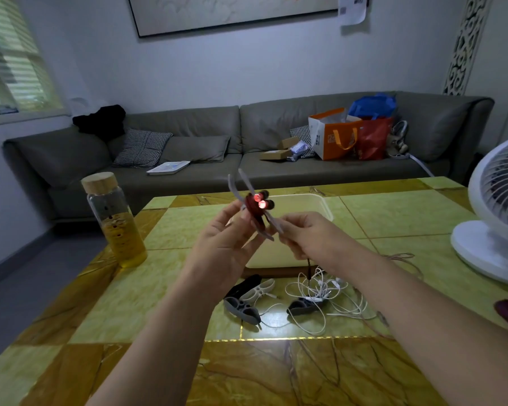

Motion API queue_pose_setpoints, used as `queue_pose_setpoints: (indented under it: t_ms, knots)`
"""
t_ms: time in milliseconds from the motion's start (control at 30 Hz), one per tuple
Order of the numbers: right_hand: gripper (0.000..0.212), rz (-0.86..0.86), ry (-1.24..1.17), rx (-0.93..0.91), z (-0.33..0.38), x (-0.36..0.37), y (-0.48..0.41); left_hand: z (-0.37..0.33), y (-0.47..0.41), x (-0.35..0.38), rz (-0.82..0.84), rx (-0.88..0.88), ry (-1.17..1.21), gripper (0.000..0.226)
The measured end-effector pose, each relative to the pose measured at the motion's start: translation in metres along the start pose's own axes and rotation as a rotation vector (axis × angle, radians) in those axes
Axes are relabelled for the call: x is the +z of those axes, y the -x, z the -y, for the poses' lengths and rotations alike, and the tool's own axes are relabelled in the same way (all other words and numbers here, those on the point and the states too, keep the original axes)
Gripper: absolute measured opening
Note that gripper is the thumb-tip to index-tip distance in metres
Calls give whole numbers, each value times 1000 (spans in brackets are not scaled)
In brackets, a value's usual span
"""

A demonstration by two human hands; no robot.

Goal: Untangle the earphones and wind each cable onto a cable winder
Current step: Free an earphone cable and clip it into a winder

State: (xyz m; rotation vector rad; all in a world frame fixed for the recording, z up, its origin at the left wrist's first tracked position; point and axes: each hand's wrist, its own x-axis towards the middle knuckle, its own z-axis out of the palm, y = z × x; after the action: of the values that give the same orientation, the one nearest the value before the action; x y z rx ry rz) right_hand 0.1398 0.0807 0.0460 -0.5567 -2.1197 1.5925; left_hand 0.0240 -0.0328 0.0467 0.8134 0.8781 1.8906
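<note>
I hold a grey cable winder point(248, 183) up over the table, with a dark red earphone cable wound around its middle and two red earbuds point(261, 201) poking out. My left hand point(226, 238) grips the winder from the left. My right hand point(305, 234) pinches the dark red cable's loose end, which hangs down below it. On the table lie a tangle of white earphones point(323, 291), a thin pinkish cable point(402, 257), and spare winders: a grey one point(242, 309), a white one point(261, 288), a black one point(244, 284) and a dark one point(302, 307).
A cream tray point(320, 200) sits behind my hands. A glass bottle point(115, 221) of yellow liquid stands at the table's left edge. A white fan point(493, 218) stands at the right. A grey sofa point(188, 127) with bags and cushions runs behind the table.
</note>
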Motion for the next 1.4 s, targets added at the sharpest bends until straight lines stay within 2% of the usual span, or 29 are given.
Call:
queue_pose_setpoints:
  t_ms: [100, 200, 333, 467, 567, 667, 933, 1067, 1167, 1267, 1400]
  knots:
    - [22, 31, 301, -21, 2, 4, 5, 4, -8, -7, -146, -14, 124, 27]
    - [23, 34, 489, -90, 10, 5, 11, 8, -12, -16, -275, -4, 58, 23]
    - [22, 7, 741, -229, 30, 3, 14, 11, -6, -18, -307, 62, -270, 14]
    - [18, -45, 851, -334, 50, -5, 14, 15, -3, -20, -236, 156, -866, 19]
    - [19, -105, 882, -366, 57, -15, 9, 15, 1, -16, -100, 133, -985, 22]
    - [18, -168, 822, -373, 55, -22, 7, 13, 4, -13, -13, 78, -991, 23]
    - [10, -260, 463, -327, 37, -26, 6, 8, 8, -9, 18, 6, -824, 20]
    - [8, -154, 116, -188, 31, -25, 2, 5, 11, -5, 74, -26, -756, 20]
    - [11, -9, -152, -39, 33, -31, 1, 2, 14, -5, 133, -51, -653, 21]
    - [21, 127, -148, 54, 34, -34, 0, 1, 15, -6, 205, -100, -594, 17]
    - [20, 194, -143, 127, 33, -35, -1, -1, 16, -2, 249, -143, -591, 18]
